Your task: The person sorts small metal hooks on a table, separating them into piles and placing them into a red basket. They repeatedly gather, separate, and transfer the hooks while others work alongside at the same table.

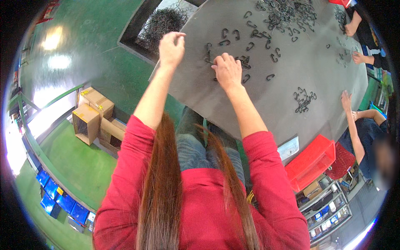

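Observation:
Small black C-shaped hooks (236, 34) lie scattered over the grey tabletop (258, 108). My left hand (171, 50) is raised at the table's left edge, beside a dark bin (132, 38) filled with a tangle of similar dark pieces (164, 25). Its fingers are bent together, and whatever is between them is hidden. Palm down on the table, my right hand (228, 71) curls its fingers at a hook (208, 61) by its thumb side. A small cluster of hooks (245, 62) shows just right of that hand.
A large hook pile (283, 14) covers the far table; a smaller one (305, 100) lies at right. Co-workers' hands (346, 101) reach in from the right edge. Red crates (310, 162) stand at the near right, cardboard boxes (87, 121) on the green floor at left.

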{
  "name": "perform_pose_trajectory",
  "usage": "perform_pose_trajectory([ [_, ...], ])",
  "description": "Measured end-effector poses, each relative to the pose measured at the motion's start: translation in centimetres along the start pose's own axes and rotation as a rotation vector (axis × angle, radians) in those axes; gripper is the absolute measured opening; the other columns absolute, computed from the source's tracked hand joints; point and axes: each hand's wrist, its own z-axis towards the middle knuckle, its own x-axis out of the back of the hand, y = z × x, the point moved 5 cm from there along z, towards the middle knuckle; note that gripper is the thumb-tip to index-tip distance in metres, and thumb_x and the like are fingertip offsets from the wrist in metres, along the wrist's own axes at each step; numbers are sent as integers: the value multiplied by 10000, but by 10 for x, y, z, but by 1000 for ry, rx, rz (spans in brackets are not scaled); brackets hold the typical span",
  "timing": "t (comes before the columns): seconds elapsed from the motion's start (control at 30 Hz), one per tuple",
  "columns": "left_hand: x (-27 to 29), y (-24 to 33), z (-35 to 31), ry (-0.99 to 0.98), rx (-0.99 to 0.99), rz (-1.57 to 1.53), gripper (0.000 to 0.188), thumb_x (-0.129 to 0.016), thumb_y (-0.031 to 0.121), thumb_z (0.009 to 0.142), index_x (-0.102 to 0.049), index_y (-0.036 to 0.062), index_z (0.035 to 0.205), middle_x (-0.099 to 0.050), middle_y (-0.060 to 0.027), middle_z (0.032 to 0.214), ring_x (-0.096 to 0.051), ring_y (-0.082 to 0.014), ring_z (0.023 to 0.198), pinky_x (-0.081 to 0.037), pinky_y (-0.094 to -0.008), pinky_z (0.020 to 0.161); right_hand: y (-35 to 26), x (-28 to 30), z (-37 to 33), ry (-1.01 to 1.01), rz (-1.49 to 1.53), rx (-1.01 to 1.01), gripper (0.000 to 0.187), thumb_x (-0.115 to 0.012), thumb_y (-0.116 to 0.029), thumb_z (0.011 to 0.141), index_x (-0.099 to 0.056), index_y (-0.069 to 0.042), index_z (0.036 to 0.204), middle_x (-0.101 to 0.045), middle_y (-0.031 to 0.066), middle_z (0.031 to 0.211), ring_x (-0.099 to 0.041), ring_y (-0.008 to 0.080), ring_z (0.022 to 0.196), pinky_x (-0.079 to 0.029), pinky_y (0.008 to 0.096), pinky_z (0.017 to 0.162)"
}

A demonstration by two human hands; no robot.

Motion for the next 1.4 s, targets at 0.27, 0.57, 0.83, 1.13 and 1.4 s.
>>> perform_pose_trajectory([
  [0.27,-50,5,-89,-265,844,-885,298,-441,277,963,-636,60,1019,-646,-62,943,-603,-158,872,-479,-298,767,-1,9,-29,-242,706,-360,217,-650,-220,818,-653,-40,939,-632,143,972,-618,287,914,-468,383,810],
  [0.57,-75,29,-89,-510,981,-1033,336,-431,334,974,-625,58,989,-612,0,833,-572,-109,751,-465,-267,669,91,39,-19,312,275,-652,324,-665,-374,796,-623,-77,920,-627,89,900,-617,270,890,-477,392,782],
  [0.83,-78,45,-84,-545,602,-460,210,-581,242,866,-680,68,931,-637,-5,774,-575,-109,680,-461,-260,661,141,59,-38,104,782,-786,262,-725,-242,754,-682,-32,905,-634,-5,775,-542,106,651,-434,261,593],
  [1.13,-132,96,-89,-618,259,-244,210,-615,215,799,-682,68,933,-648,-78,833,-611,-180,766,-477,-321,717,190,64,-98,3,1468,-862,144,-674,-195,838,-639,-85,925,-606,-47,791,-513,24,661,-357,168,536],
  [1.4,-177,147,-99,-404,-39,77,265,-692,257,781,-623,73,958,-589,-61,863,-596,-230,809,-481,-348,727,200,80,-122,354,25,-670,166,-687,-208,796,-635,-98,908,-603,53,909,-606,221,823,-488,349,682],
])
